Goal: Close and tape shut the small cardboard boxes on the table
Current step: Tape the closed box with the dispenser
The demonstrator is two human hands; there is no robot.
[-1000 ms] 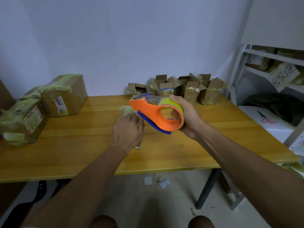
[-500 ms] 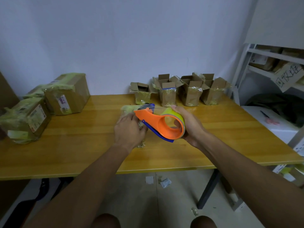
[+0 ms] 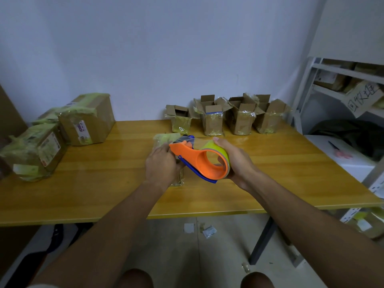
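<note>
Lowered since a second ago, the orange tape dispenser (image 3: 198, 161) is now sitting against the small taped box (image 3: 166, 140) mid-table. Right hand (image 3: 236, 161) is gripping its yellow roll; left hand (image 3: 161, 165) is clutching the box, fingers curled.

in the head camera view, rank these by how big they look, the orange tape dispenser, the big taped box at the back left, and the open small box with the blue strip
1. tape dispenser and taped box at back left: look alike; the dispenser is nearer the camera, so unsure.
2. open small box with the blue strip: smallest.
</note>
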